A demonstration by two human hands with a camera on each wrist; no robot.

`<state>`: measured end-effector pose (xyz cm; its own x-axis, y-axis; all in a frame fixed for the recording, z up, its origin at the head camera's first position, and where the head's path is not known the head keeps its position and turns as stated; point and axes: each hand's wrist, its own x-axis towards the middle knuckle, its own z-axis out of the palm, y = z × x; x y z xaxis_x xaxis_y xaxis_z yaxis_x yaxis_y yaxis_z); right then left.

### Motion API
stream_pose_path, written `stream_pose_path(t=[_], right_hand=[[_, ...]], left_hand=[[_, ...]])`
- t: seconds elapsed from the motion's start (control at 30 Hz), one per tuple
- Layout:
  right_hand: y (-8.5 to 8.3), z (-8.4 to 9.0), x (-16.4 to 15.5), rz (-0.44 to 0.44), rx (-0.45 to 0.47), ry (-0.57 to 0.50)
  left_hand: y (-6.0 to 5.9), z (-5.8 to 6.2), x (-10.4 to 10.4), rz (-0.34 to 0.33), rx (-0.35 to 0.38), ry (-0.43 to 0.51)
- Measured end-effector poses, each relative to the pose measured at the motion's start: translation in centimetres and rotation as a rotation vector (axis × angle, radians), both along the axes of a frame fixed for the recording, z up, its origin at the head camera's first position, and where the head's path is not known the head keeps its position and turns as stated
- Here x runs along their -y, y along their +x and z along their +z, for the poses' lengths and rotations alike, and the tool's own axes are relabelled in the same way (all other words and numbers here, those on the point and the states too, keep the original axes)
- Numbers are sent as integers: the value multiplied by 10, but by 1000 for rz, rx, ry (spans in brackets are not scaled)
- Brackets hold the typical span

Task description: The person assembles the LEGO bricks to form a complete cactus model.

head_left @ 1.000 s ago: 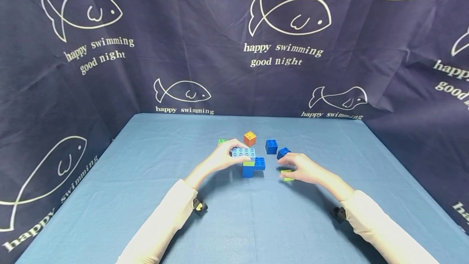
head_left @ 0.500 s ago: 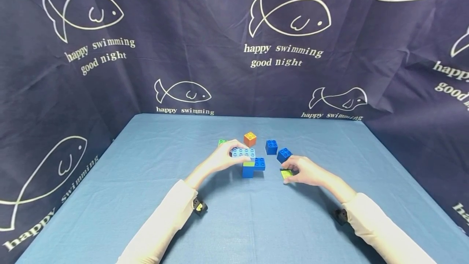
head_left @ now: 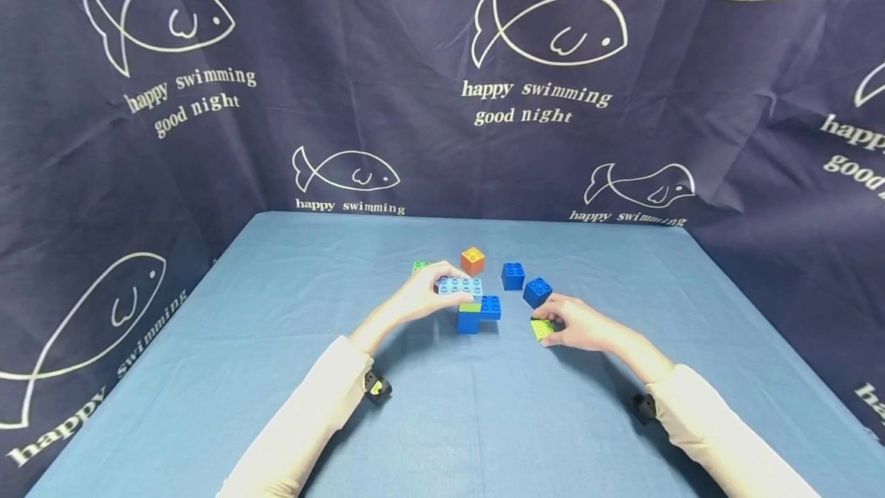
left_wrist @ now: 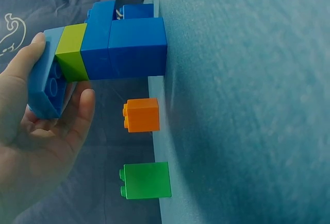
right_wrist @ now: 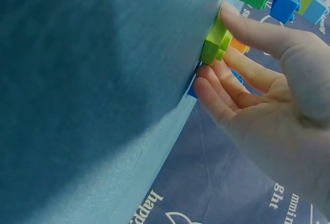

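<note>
Pinching a thin lime plate (head_left: 541,327) at centre-right of the bench (head_left: 276,313), the right hand (head_left: 579,324) grips it; the left hand (head_left: 419,300) clasps the light-blue brick (head_left: 459,287) topping the studded plastic stack (head_left: 473,313). Stack partly built; loose cubes (head_left: 512,276) remain.

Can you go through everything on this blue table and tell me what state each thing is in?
Light blue long plastic brick: atop the stack, gripped by the left hand.
Stack of blue and lime bricks: upright on the table.
Thin lime-green plastic plate: pinched by the right hand.
Orange cube brick: loose, untouched.
Green brick: loose.
Two dark blue bricks: loose.
</note>
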<state>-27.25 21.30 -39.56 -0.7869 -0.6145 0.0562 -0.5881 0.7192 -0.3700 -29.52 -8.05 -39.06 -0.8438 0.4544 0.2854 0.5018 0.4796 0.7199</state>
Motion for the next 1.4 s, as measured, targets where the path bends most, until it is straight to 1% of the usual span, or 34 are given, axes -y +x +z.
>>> stream_pose_path(t=[0.2, 0.43, 0.67, 0.83, 0.93, 1.23, 1.4], right_hand=[[0, 2, 1, -10, 12, 5], [-3, -1, -1, 2, -36, -19], [-5, 0, -3, 25, -67, -44], [-4, 3, -4, 33, -61, -71], [-3, 6, -3, 23, -48, -80], [-2, 15, 4, -1, -48, -63], [-1, 19, 8, -3, -37, -82]], left_hand=[[1, 0, 0, 2, -2, 7], [0, 0, 0, -5, -4, 10], [-1, 1, 0, -6, 6, 8], [-1, 1, 0, -6, -1, 4], [0, 0, 0, -5, 3, 1], [1, 0, 0, -11, 22, 16], [0, 0, 0, -10, 18, 12]])
